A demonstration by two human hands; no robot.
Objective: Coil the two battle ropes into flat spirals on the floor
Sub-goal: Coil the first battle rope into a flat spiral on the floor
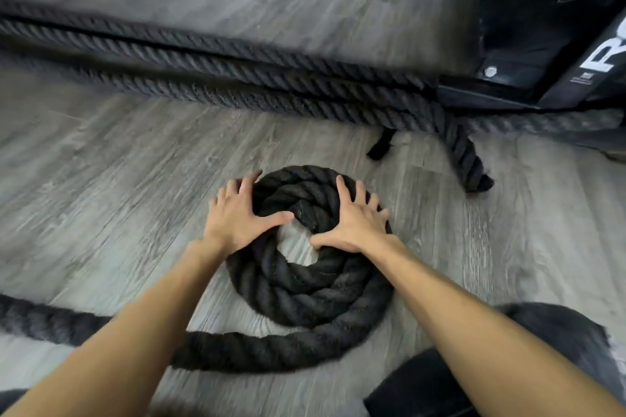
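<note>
Forearms (pixel 142 332) bare; left hand (pixel 237 220), right hand (pixel 355 227) bare; black garment (pixel 423 386) lower right.

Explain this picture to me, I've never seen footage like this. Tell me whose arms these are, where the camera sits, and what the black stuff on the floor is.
There is no machine here: one camera worn on a person's head looks forward and down, so the two bare arms are the wearer's own. The left hand and right hand lie spread-fingered on a thick black rope coil, a flat spiral on the grey wood-look floor. Neither hand holds anything; they only rest flat on it. The rope's loose tail curves away toward the lower left. Behind, more rope lies stretched toward a black frame.
</note>
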